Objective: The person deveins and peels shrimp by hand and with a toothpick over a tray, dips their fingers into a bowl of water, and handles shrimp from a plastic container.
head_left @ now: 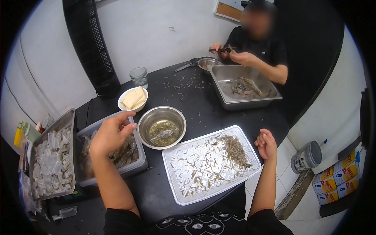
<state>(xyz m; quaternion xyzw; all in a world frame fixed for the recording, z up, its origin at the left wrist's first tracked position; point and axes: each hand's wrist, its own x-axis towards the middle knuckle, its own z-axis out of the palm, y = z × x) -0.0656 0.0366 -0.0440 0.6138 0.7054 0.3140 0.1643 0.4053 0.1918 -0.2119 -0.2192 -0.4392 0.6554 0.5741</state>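
My left hand (113,131) hangs over a clear plastic tub (143,156) of shrimp, near a steel bowl. Its thumb and forefinger are apart with nothing visible between them. In the steel bowl (145,143), greyish shrimp (166,135) lie in yellowish liquid. A white ribbed tray (178,199) in front of me carries thin scraps, with a heap of shrimp feelers and legs (235,150) at its right. Beside the tray's right edge, my right hand (266,145) is raised with its fingers curled in; nothing shows in it.
At the left, a metal pan (72,117) holds shrimp and ice. A white bowl (143,107) with a folded cloth and a glass (139,76) stand farther back. Across the table, a person holds scissors (221,50) and a shrimp over a steel pan (254,102). Scraps dot the table.
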